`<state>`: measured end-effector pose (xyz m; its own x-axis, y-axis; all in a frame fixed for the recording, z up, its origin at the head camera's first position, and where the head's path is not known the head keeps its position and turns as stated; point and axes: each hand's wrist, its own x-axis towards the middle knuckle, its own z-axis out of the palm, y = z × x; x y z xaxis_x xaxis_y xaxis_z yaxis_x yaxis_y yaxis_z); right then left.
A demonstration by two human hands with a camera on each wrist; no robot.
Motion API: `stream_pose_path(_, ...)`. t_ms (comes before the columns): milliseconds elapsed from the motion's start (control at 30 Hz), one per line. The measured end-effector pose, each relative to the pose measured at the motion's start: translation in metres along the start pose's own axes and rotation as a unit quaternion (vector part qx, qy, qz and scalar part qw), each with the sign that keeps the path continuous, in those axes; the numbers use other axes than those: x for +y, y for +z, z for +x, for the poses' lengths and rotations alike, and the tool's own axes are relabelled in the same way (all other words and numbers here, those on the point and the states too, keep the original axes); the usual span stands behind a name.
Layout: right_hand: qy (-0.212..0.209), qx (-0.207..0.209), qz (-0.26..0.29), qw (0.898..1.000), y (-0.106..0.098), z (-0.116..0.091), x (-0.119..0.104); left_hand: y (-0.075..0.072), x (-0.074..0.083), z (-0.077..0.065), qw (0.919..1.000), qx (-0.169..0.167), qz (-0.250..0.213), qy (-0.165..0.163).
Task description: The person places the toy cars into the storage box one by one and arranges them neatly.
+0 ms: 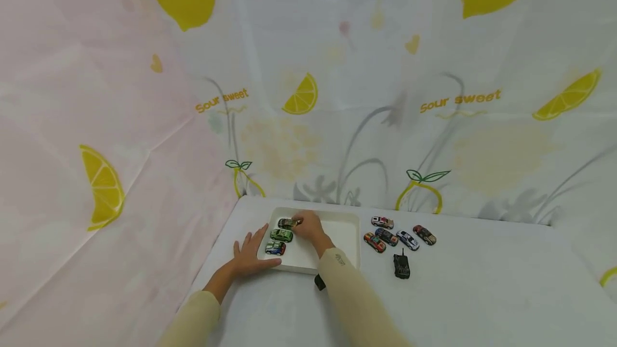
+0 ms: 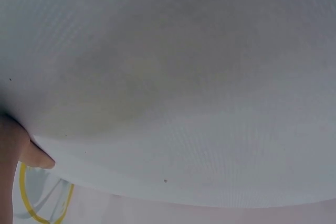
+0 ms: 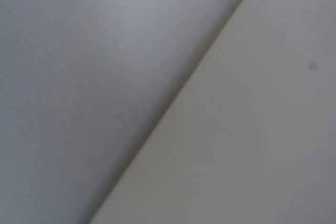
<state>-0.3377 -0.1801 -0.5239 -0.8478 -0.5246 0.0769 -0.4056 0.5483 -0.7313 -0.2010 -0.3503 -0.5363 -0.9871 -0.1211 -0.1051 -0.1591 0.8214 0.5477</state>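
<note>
A white tray (image 1: 337, 268) lies on the white-covered table. My left hand (image 1: 248, 257) rests at its left front corner, fingers spread along the left side and thumb over the front rim. Inside, my right hand (image 1: 308, 226) pinches the right end of a dark patterned toy car (image 1: 286, 224) at the back left, fingertips partly hidden. A green toy car (image 1: 281, 235) and a white, blue and red toy car (image 1: 275, 248) line up in front of it. In the left wrist view, part of my left hand (image 2: 13, 150) shows at the edge.
Right of the tray sit several toy cars, among them a red-orange one (image 1: 374, 242), a white-blue one (image 1: 407, 240) and a dark red one (image 1: 424, 234). A black toy vehicle with a thin rod (image 1: 401, 265) lies nearer. Another black object (image 1: 320, 282) is partly covered by my right sleeve.
</note>
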Motion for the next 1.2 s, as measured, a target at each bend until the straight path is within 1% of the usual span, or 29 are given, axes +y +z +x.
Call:
stream_pose_path(100, 0.013, 0.006, 0.014, 1.0, -0.002, 0.0, -0.004, -0.004, 0.002, 0.003, 1.0, -0.007, 0.006, -0.003)
stream_pose_path(233, 0.008, 0.02, 0.021, 1.0, -0.003, 0.006, -0.007, -0.009, 0.001, 0.009, 0.9999, 0.0, 0.01, -0.003)
stream_pose_path(400, 0.014, 0.015, 0.017, 1.0, 0.003, 0.004, 0.0, -0.002, -0.003, 0.008, 0.9999, -0.002, 0.009, -0.006)
stream_pose_path(533, 0.02, 0.02, 0.017, 0.999, 0.003, 0.004, 0.004, -0.001, 0.001, 0.008, 1.0, -0.003, 0.004, -0.003)
stream_pose_path(733, 0.02, 0.025, 0.021, 0.999, 0.001, 0.012, -0.001, -0.008, 0.003, 0.009, 0.9999, 0.014, -0.003, 0.005)
stream_pose_path(1000, 0.015, 0.038, 0.033, 0.999, -0.002, 0.021, -0.003, -0.016, 0.005, 0.016, 0.9999, 0.007, 0.012, -0.006)
stream_pose_path(1100, 0.012, 0.043, 0.029, 0.999, -0.002, 0.023, -0.004, -0.019, 0.008, 0.017, 0.9999, 0.012, 0.006, -0.002)
stream_pose_path(1200, 0.014, 0.04, 0.023, 0.999, -0.002, 0.023, -0.005, -0.019, 0.009, 0.014, 0.9999, 0.015, 0.003, 0.003)
